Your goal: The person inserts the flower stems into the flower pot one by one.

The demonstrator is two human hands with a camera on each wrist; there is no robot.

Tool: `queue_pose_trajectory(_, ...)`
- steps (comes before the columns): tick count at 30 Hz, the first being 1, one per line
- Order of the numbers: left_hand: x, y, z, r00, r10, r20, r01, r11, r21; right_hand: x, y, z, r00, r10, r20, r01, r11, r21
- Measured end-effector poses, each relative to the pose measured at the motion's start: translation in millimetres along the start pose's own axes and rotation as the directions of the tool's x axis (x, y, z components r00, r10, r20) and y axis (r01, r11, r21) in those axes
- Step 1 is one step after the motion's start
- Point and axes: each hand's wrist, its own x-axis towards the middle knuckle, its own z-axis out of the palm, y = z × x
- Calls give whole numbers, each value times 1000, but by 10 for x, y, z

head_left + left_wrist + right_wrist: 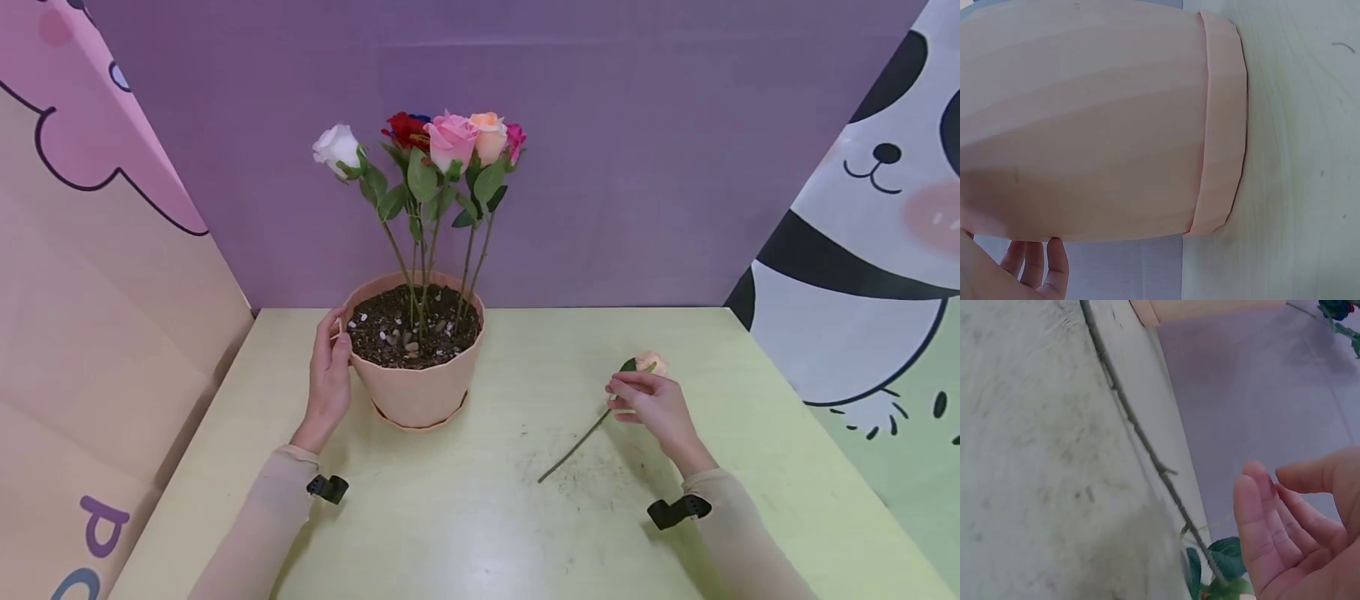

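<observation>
My left hand [330, 375] holds the left side of a pink flowerpot [412, 392], the thumb near the rim. In the left wrist view, bent fingers [1055, 265] touch the pot wall [1104, 137]. Artificial roses, among them a white rose [337, 148], a red rose [407, 132] and a pink rose [452, 137], stand in dark soil [375, 333]. Over a loose peach rose [651, 362] is my right hand [652, 404]. Its thumb and fingertips are close together in the right wrist view, with nothing seen between them; the rose's stem [1141, 434] lies beside them.
A pale wooden table [465, 533] bears the pot, the loose rose and scattered dirt specks [592, 475]. Behind it rises a purple wall [637, 167]. Printed panels flank both sides, with a panda figure [847, 333] on the right.
</observation>
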Motion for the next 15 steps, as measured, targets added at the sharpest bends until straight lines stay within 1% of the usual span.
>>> queue_pose_trajectory(4,5,-1,-6,1000,9,-5,-9,1000,10,11,82,-16,999,35,9,-34,999,-13)
queue_pose_trajectory(9,-7,15,-6,1000,19,-4,-19,1000,13,38,184,-34,995,83,50,-80,995,-59)
queue_pose_trajectory(12,-8,8,-3,1000,23,-2,-23,1000,8,28,220,-47,991,107,81,-102,993,-61)
queue_pose_trajectory(15,-5,-1,-2,1000,23,-4,-23,1000,6,21,233,-56,988,114,103,-108,993,-56)
